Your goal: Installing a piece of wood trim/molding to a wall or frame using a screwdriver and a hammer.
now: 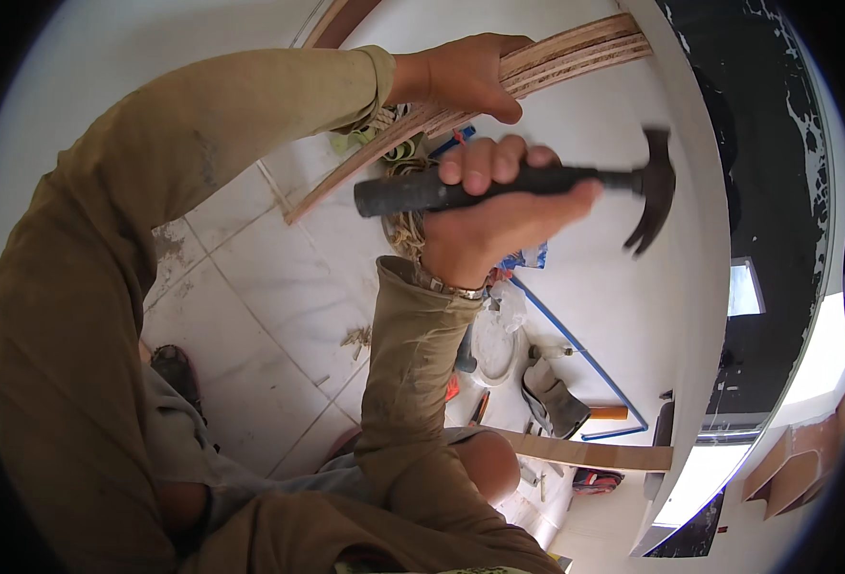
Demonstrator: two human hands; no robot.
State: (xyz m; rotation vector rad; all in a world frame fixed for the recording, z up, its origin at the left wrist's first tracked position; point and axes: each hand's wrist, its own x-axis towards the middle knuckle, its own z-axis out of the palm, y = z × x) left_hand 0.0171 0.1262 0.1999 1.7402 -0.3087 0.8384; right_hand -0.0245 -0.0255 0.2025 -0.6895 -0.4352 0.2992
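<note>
My right hand (499,215) is wrapped round the dark handle of a claw hammer (399,195). The hammer lies crosswise in view, its head to the right and the claw toward me. Farther off, my left hand (461,77) grips a layered plywood strip (580,55) from above, thumb on the near side. The strip's right end reaches the edge of a white panel (676,86). A thinner length of wood runs down left from under my left hand toward the floor. The hammer head is apart from the strip.
Below are white floor tiles (260,316), a white bucket (492,349), a blue bent bar (576,344) and a grey boot-like object (555,400). A curved wooden strip (585,452) spans near my knee. A dark, paint-marked surface (767,172) stands at right.
</note>
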